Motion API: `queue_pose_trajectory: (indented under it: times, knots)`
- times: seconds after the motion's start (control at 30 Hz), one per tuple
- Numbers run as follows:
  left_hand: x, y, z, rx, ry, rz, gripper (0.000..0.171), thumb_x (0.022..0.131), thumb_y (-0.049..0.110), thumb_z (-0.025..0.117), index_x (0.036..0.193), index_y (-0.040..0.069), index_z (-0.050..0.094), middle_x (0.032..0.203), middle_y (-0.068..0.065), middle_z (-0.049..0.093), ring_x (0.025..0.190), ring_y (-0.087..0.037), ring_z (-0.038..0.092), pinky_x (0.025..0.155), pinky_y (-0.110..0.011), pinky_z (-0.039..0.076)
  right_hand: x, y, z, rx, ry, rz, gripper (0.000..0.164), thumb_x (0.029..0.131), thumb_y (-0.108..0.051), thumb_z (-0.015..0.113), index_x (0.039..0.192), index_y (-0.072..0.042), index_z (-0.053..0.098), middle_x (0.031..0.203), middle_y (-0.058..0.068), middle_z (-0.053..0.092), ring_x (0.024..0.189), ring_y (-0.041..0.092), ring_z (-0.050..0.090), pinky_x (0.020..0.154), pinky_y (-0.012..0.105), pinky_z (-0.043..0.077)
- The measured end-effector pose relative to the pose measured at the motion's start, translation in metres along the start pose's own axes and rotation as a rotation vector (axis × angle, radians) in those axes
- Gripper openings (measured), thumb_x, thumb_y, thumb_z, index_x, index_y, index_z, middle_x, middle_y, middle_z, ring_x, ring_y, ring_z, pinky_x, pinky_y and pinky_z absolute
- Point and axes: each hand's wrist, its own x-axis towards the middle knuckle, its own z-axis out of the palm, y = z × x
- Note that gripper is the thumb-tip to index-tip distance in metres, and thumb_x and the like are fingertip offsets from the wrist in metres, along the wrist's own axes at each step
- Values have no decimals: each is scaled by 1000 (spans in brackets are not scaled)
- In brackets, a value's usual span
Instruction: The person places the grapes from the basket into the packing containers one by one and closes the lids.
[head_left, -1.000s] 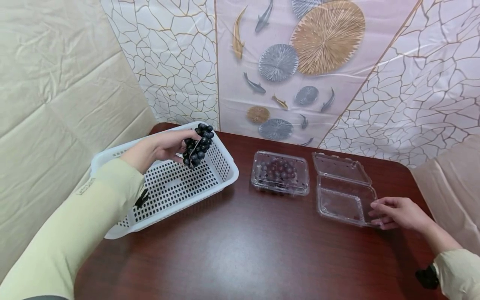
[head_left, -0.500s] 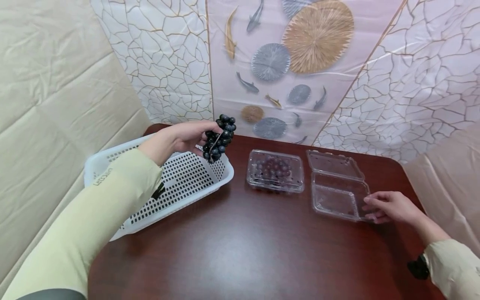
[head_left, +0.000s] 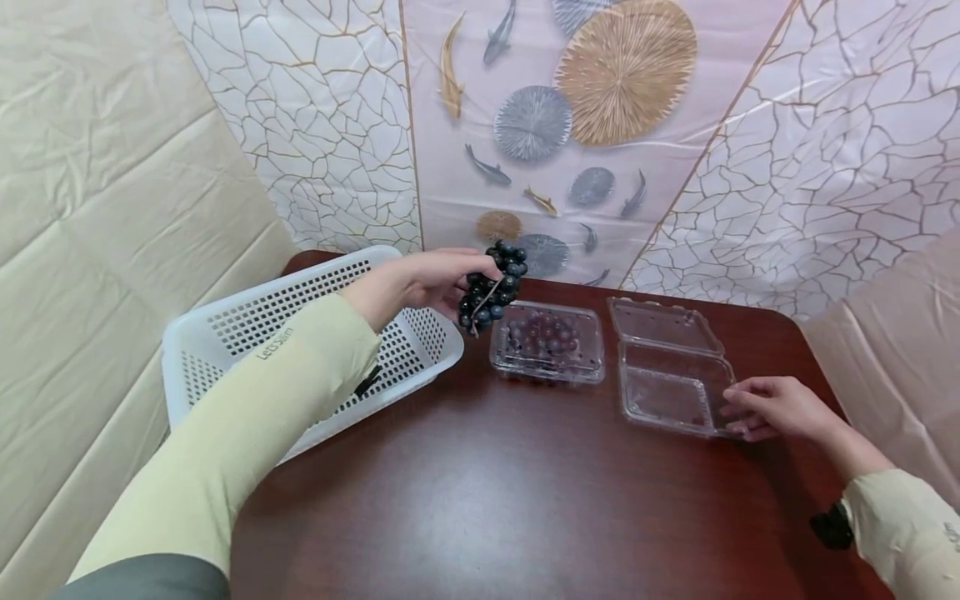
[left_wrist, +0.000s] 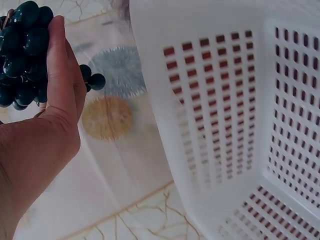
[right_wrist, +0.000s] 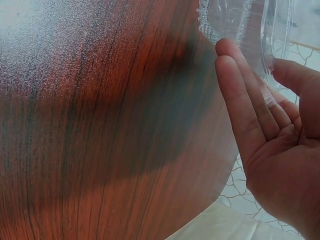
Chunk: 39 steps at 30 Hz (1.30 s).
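Note:
My left hand (head_left: 442, 279) grips a bunch of dark grapes (head_left: 495, 287) by its side, thumb on top along the stem. It hangs in the air between the white basket and the closed box. In the left wrist view the grapes (left_wrist: 22, 55) show beyond the fingers, a few poking out behind the hand. On the right, an open clear plastic clamshell box (head_left: 663, 398) lies with its lid folded back. My right hand (head_left: 776, 408) holds that box at its right edge; in the right wrist view the thumb (right_wrist: 292, 75) touches the rim and the fingers are nearly straight.
A white perforated basket (head_left: 187, 333) stands at the left. A closed clear clamshell box (head_left: 546, 367) with reddish grapes inside sits mid-table, left of the open one. The dark wooden table (head_left: 487, 500) meets a patterned backdrop (head_left: 480, 150) behind.
My left hand has carried the dark grapes rightward, from over the basket to near the closed box. My right hand stays at the open box's edge. The head view has shifted slightly.

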Motion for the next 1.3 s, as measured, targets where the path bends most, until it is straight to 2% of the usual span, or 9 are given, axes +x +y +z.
queue_pose_trajectory:
  times: [0.17, 0.4, 0.57, 0.67, 0.77, 0.83, 0.9, 1.0, 1.3]
  knots:
    - [13, 5, 18, 38, -25, 8, 48, 83, 31, 66, 127, 21, 48, 125, -16, 54, 100, -32, 63, 79, -47, 56, 0, -1, -1, 0, -4, 12, 49, 100, -23, 52, 123, 20, 45, 105, 27, 67, 79, 22, 72, 67, 43, 59]
    - [31, 12, 44, 116, -45, 14, 39, 82, 31, 69, 115, 18, 53, 110, -10, 59, 78, -21, 59, 75, -46, 57, 1, -1, -3, 19, -7, 25, 49, 101, -22, 52, 124, 20, 44, 105, 27, 68, 80, 23, 72, 68, 43, 59]
    - [40, 21, 61, 184, -57, 19, 38, 81, 33, 71, 112, 19, 53, 109, -3, 50, 71, -18, 48, 71, -43, 57, 1, 0, -3, 22, -9, 28, 50, 100, -23, 53, 124, 20, 44, 105, 26, 68, 80, 22, 72, 68, 43, 59]
    - [46, 27, 71, 192, -71, 21, 40, 81, 33, 72, 112, 19, 52, 115, -4, 48, 71, -18, 45, 70, -44, 57, 1, 0, -3, 21, -1, 30, 50, 100, -24, 54, 124, 19, 45, 104, 25, 69, 80, 21, 72, 68, 43, 59]
    - [51, 31, 81, 197, -84, 24, 39, 81, 32, 72, 113, 19, 54, 122, -3, 50, 82, -20, 52, 71, -47, 58, 0, -1, -4, 12, 0, 20, 51, 100, -24, 54, 124, 20, 45, 104, 25, 69, 79, 21, 72, 67, 43, 59]
    - [55, 32, 87, 206, -90, 27, 39, 81, 33, 72, 113, 20, 55, 126, -1, 50, 96, -22, 55, 71, -47, 58, 0, -1, -4, 13, 6, 24, 51, 100, -25, 54, 124, 19, 45, 104, 25, 68, 79, 21, 72, 67, 43, 59]
    - [59, 33, 93, 230, -99, 30, 38, 82, 33, 71, 113, 20, 55, 128, -1, 50, 109, -23, 54, 73, -47, 58, 0, -2, -4, 11, 2, 18, 51, 100, -25, 54, 124, 19, 45, 105, 26, 68, 80, 22, 72, 68, 44, 59]
    - [66, 34, 103, 262, -105, 23, 38, 81, 34, 72, 113, 22, 56, 129, -3, 49, 116, -25, 52, 75, -48, 57, 0, -2, -4, 17, 4, 21, 51, 100, -25, 54, 124, 19, 45, 105, 27, 68, 80, 22, 72, 68, 44, 59]
    - [84, 37, 141, 317, -105, -10, 34, 80, 32, 75, 106, 22, 56, 116, 0, 52, 98, -24, 58, 72, -47, 57, 1, 1, -2, 38, -3, 20, 49, 100, -22, 53, 124, 20, 44, 105, 27, 68, 79, 22, 72, 68, 45, 59]
